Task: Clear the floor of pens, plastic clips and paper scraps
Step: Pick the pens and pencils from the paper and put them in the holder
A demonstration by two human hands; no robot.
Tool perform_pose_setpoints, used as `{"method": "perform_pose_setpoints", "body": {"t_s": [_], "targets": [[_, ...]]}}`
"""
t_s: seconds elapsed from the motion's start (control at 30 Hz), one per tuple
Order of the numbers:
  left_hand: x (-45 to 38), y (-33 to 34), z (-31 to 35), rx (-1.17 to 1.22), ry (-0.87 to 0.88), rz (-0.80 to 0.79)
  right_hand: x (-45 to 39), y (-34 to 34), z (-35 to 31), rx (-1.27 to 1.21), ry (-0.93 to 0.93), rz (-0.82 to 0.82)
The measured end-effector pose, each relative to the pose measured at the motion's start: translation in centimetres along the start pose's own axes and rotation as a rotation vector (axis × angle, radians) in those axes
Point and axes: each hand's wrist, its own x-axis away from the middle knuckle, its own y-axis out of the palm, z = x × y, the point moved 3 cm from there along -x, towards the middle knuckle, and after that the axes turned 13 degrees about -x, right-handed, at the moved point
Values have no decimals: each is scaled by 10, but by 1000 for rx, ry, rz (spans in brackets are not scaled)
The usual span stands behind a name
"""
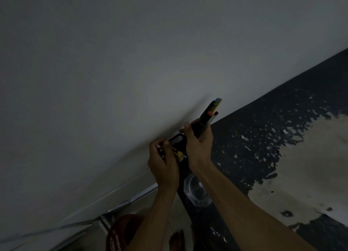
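Hands — right [198,143] round pens [209,113], left [162,162] beside — above clear bowl [196,191].

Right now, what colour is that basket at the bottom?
Red basket, a lattice weave, seen in the head view.

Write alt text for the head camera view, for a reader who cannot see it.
In dim light, a person's right hand grips a bundle of pens raised before a pale wall, while the left hand holds small items, one yellow. A clear container and a red basket sit below.
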Motion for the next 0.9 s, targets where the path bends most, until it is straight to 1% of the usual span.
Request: {"method": "perform_pose_setpoints", "body": {"t_s": [0.07, 0.17, 0.27, 0.4, 0.53, 0.63, 0.73, 0.83, 0.9], "targets": [[-2, -1, -4, 1, -14, -47, 2, 0, 9, 118, -63, -19], [-4, -1, -5, 24, -23, -89, 6, 1, 14, 246, -128, -118], [-6, -3, -5, 56, -42, -106, 11, 3, 12, 287, -147, -200], [-6, -6, -4, 72, -75, -127, 13, 5, 7, 358, -195, -269], [-6, -7, -2, 89, -108, -144, 14, 6, 4, 358, -202, -264], [-6, -8, 0, 107, -90, -148, 17, 5, 0, 347, -194, -277], [-4, -11, 2, 165, -98, -113, 18, 3, -4, 340, -156, -283], [-3, -14, 0, 181, -180, -34, 20, 1, -9, 319, -155, -290], [-3, -15, -1, 183, -249, -23, 20, -3, -10, 337, -135, -281]]}}
